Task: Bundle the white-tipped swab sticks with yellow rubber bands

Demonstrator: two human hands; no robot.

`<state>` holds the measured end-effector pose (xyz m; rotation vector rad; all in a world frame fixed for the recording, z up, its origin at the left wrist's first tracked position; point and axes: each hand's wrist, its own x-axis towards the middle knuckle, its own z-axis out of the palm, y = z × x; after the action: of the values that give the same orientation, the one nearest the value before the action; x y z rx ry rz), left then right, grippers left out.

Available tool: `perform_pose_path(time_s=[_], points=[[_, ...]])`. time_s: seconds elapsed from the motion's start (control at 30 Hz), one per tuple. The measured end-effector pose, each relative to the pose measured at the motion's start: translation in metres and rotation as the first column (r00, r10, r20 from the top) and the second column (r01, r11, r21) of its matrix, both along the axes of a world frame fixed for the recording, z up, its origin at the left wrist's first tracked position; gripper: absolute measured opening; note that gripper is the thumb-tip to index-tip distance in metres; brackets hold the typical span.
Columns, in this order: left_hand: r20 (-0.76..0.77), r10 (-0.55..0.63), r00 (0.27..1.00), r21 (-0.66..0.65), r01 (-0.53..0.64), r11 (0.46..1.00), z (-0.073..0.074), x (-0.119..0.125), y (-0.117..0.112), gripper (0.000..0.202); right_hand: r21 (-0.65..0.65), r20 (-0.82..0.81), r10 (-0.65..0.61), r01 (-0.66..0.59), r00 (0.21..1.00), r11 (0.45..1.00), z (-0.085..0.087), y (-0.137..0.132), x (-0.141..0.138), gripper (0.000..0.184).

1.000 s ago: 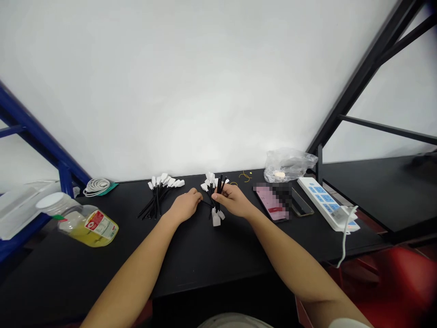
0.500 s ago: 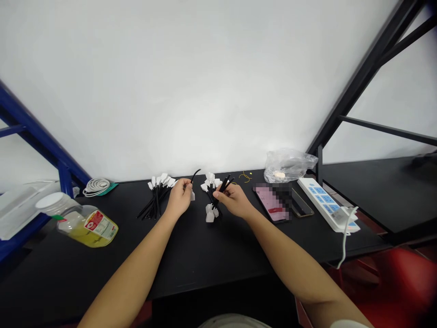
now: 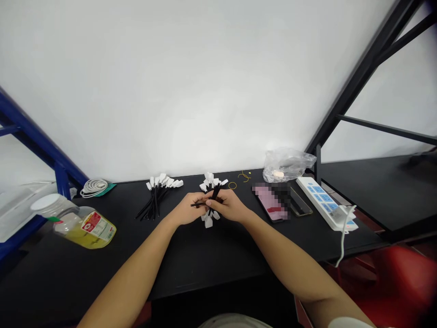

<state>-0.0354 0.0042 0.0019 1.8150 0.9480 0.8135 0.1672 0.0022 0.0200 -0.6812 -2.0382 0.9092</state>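
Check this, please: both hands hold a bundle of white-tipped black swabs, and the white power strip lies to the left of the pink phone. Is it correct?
No: the white power strip lies right of the pink phone, as the head view shows. The left hand and right hand hold the bundle of swabs.

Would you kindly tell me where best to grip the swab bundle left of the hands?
Take the swab bundle by its black stems from above, coming from the near side: the stems fan toward the person, while the white tips bunch at the far end.
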Motion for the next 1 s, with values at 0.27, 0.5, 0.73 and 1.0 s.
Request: perform_pose_path(time_s=[0.27,0.5,0.73,1.0], points=[[0.181,-0.014,0.983,-0.189,0.048,0.981,-0.013,-0.001,0.010,0.022,0.046,0.058,0.071,-0.074,0.996,0.996,0.002,0.000,-0.001,0.032],[0.224,-0.012,0.975,-0.308,0.083,0.948,-0.008,-0.005,0.011,0.017,0.086,0.195,0.050,-0.068,0.979,0.994,0.002,0.000,-0.001,0.021],[0.202,-0.165,0.965,-0.191,0.204,0.960,0.000,0.007,-0.001,0.050,0.071,0.124,-0.037,0.028,0.992,0.997,0.000,-0.002,-0.005,0.017],[-0.108,-0.128,0.986,-0.001,0.129,0.992,-0.006,0.016,-0.008,0.028,0.064,0.137,0.002,-0.011,0.991,0.998,0.003,-0.007,-0.004,0.025]])
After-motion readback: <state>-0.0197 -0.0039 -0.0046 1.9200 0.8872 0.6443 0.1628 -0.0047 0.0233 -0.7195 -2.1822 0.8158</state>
